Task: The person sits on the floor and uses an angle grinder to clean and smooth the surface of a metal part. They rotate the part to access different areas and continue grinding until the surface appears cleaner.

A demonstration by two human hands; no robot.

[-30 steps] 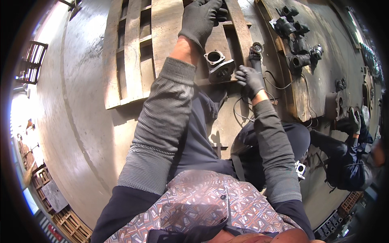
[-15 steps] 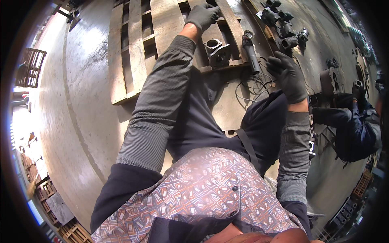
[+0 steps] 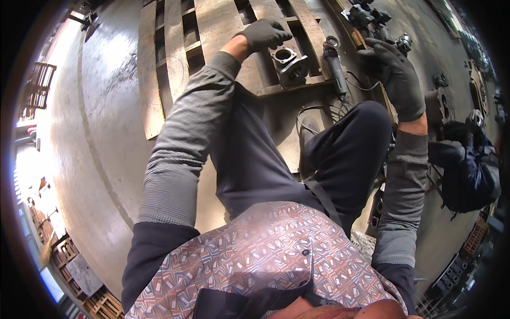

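Both my hands wear dark grey gloves. My left hand (image 3: 264,35) is over the wooden pallet (image 3: 218,26), just beyond a flanged metal casting (image 3: 292,73). Its fingers are loosely bent and apart, with nothing seen in them. The casting sits at the pallet's near edge, a round opening in its upper face. My right hand (image 3: 397,74) reaches to the dark metal castings (image 3: 363,17) at the far right, fingers apart over one of them; whether they touch it is hard to see. An angle grinder (image 3: 334,66) lies between my hands, right of the flanged casting.
The grinder's black cable (image 3: 313,109) loops on the floor by my right knee. Another person (image 3: 462,175) sits low at the right among more metal parts. A slatted wooden crate (image 3: 40,85) stands at the far left.
My right hand has moved away from me and to the right, onto the castings. My left hand has drawn slightly back and left, nearer the flanged casting. My right knee has shifted right.
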